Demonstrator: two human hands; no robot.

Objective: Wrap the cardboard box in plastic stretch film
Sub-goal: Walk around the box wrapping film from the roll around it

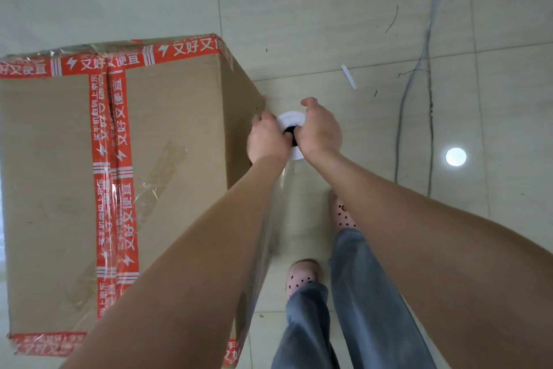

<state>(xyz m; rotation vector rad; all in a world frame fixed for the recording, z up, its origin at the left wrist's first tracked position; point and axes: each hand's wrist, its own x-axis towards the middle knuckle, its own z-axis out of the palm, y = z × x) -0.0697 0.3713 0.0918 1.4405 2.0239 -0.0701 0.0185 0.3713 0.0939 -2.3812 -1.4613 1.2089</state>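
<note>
Wrapping: you have stretch film (287, 189) drawn along the right side of the cardboard box (173, 135).
Grip: your left hand (266, 137) and right hand (320, 129) both curl round the roll (291, 122).
Box: standing on the floor (329, 24), just left of your hands.
Next: probably round its far corner, film kept tight.

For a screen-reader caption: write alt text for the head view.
Seen from above, the left hand and right hand grip a stretch film roll beside a corner of a cardboard box sealed with red tape. From it, clear film runs along the box's side.
</note>
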